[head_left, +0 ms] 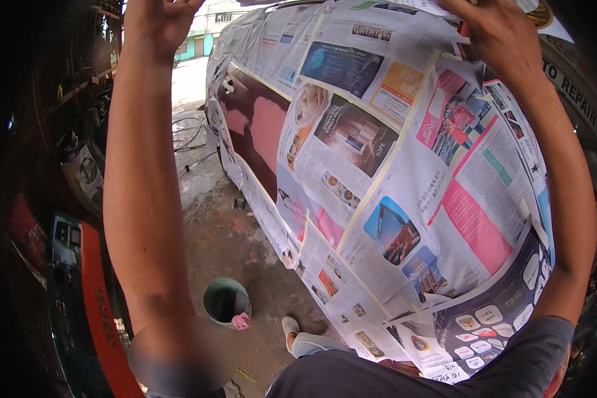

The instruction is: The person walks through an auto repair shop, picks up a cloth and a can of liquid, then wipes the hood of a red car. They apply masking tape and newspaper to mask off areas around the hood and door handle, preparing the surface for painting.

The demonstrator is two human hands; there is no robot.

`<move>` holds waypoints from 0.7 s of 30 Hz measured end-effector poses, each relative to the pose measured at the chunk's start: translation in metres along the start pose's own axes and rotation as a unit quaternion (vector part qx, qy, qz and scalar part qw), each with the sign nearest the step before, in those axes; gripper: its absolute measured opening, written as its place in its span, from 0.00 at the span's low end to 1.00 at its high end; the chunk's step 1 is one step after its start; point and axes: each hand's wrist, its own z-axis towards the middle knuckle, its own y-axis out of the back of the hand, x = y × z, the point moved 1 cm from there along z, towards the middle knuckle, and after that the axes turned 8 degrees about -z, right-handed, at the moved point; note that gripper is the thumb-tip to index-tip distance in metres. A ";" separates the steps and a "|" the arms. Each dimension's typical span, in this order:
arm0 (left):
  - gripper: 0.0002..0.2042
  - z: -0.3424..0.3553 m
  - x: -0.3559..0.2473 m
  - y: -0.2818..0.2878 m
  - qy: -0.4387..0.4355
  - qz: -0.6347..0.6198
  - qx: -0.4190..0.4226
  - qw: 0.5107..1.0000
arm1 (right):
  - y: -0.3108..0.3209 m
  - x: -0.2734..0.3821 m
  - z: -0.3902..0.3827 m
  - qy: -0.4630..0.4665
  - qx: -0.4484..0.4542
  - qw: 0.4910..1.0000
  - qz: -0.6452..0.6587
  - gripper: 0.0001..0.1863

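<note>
Both my arms are raised along the two sides of the view. My left hand is at the top left, apart from the car; its fingers are mostly cut off by the upper edge. At the top right, my right hand has a finger stretched out leftward, and nothing shows in its grip. Newspaper sheets cover most of the car in front of me, joined with strips of pale masking tape. Between the papers a bare dark maroon panel shows, with pinkish patches on it.
A dark bucket with a pink rag at its rim stands on the stained concrete floor, near my foot. An orange and dark green panel lies at the left. Thin cables trail beyond the car's side.
</note>
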 end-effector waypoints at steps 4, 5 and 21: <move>0.54 0.071 0.012 0.027 0.099 0.288 0.029 0.952 | -0.091 0.064 0.075 0.025 0.054 0.998 0.034 0.28; 0.57 0.091 0.012 0.043 0.147 0.361 0.044 0.920 | -0.114 0.084 0.093 0.044 0.040 0.996 0.064 0.26; 0.17 0.258 0.219 0.458 -0.027 0.834 0.261 0.485 | -0.483 0.252 0.162 0.004 0.174 0.983 0.059 0.26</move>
